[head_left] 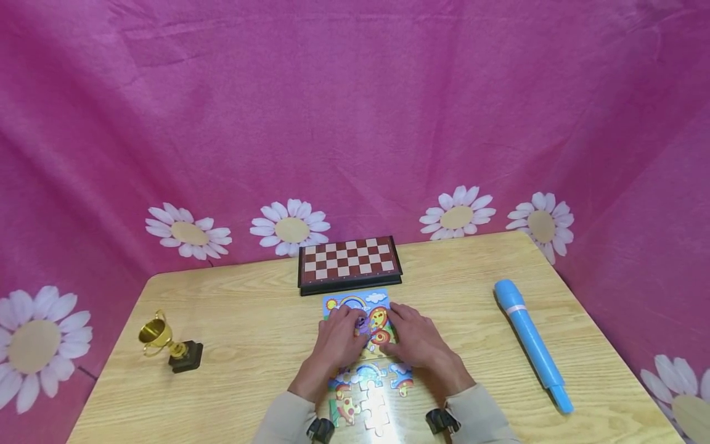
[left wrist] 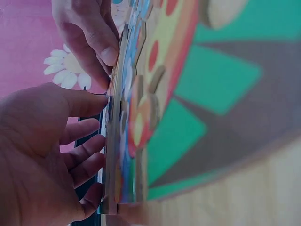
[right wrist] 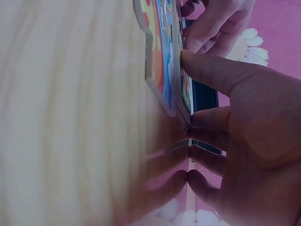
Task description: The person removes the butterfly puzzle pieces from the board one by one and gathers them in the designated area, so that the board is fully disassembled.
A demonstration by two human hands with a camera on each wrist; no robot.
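Left hand (head_left: pixel 339 338), right hand (head_left: pixel 418 339) on one puzzle board (head_left: pixel 379 319), fingers loosely parted, gripping nothing; one trophy (head_left: pixel 177 350); wooden table (head_left: pixel 249 351), pink cloth (head_left: pixel 355 123).

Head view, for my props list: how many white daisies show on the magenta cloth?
6 white daisies with beige centres: one far left, two back left, two back right, one cut off at lower right. The light wooden table may hide others.

Left hand (head_left: pixel 339 338), right hand (head_left: pixel 418 340) side by side, apart, palm-down, fingers (left wrist: pixel 87 166) loosely bent.
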